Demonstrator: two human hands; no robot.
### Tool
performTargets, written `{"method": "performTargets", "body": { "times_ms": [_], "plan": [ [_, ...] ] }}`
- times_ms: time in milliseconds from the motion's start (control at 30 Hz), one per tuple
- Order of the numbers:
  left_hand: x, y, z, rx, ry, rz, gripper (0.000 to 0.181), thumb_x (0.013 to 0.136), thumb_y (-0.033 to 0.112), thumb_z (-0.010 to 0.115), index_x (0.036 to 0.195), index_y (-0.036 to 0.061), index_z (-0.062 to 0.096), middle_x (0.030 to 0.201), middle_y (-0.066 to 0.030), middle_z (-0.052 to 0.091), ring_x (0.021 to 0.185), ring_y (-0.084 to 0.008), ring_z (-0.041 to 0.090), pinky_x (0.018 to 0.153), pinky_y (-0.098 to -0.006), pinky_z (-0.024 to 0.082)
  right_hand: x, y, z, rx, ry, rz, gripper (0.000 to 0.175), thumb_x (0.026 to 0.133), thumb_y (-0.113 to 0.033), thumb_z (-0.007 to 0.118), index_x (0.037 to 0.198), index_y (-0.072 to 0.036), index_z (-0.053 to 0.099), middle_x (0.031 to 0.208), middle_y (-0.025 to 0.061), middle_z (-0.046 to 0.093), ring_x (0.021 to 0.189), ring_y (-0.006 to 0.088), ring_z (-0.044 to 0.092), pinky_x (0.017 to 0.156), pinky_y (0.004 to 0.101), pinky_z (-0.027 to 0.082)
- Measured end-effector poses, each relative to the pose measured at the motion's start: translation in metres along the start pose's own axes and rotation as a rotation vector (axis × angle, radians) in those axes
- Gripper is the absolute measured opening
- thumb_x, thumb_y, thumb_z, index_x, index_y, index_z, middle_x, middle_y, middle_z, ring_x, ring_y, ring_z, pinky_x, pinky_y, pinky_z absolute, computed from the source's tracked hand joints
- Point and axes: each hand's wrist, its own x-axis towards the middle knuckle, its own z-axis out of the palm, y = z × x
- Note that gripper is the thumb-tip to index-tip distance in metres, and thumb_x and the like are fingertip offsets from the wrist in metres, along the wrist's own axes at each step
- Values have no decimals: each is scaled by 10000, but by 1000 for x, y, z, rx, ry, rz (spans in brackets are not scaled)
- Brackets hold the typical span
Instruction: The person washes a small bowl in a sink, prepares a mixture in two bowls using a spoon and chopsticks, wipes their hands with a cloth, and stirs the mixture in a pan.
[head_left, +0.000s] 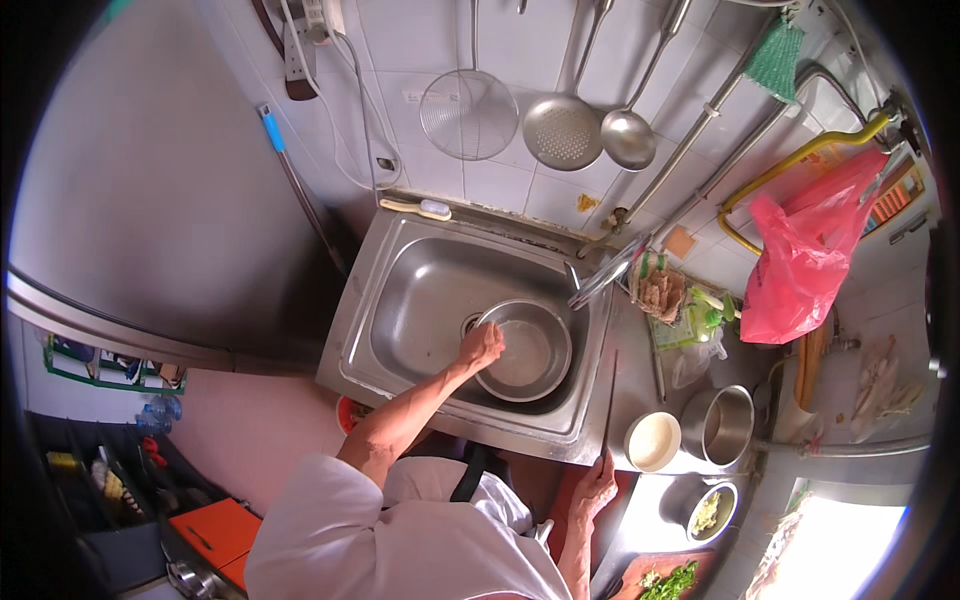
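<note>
My left hand (484, 346) is over the left rim of a round stainless steel bowl (529, 360), its fingers curled; I cannot tell whether they grip the rim. The bowl sits in the right half of a stainless steel sink (420, 300), under the tap (604, 277), and looks to have some water in it. In my right hand (596, 486), to the right of my body, is a knife (611, 409) seen nearly edge-on. Its blade points away from me over the sink's right-hand counter. Close to the knife stands a cream-coloured bowl (652, 442).
A metal pot (718, 426) stands beside the cream bowl. Nearer are a container of chopped food (709, 514) and a wooden board with cut greens (671, 577). Skimmers and a ladle (628, 139) hang on the wall; a pink plastic bag (802, 262) hangs at right. A brush (416, 208) lies behind the sink.
</note>
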Motion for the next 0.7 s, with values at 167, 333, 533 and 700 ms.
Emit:
{"method": "performTargets", "body": {
  "times_ms": [167, 333, 533, 700],
  "plan": [
    [-52, 34, 11, -432, -97, -214, 192, 963, 90, 531, 1130, 20, 596, 866, -75, 713, 704, -192, 709, 577, -336, 572, 23, 31, 47, -173, -89, 70, 501, 965, -139, 590, 1448, -56, 487, 1268, 240, 646, 1067, 409, 666, 881, 473, 543],
    [-60, 95, -42, -364, -176, -283, 221, 976, 128, 544, 1127, 5, 648, 832, -108, 741, 583, -175, 676, 552, -320, 575, 49, 23, 77, -195, -97, -27, 549, 885, -105, 639, 1409, -39, 492, 1139, 212, 625, 1047, 416, 618, 885, 504, 503],
    [-28, 115, -92, -50, 114, -108, 274, 972, 325, 601, 928, 75, 705, 657, -31, 705, 637, -198, 682, 623, -360, 509, 46, 23, 86, -167, -16, -190, 514, 855, -105, 663, 1346, -33, 532, 1131, 187, 587, 1084, 386, 571, 897, 486, 491],
    [42, 225, -170, -82, 494, 237, 291, 984, 317, 604, 938, 38, 673, 779, -115, 709, 722, -290, 687, 674, -400, 513, 22, 32, 82, -78, 49, -260, 483, 842, -67, 664, 1312, -32, 556, 1202, 185, 591, 1107, 386, 571, 911, 476, 496]
  ]
}}
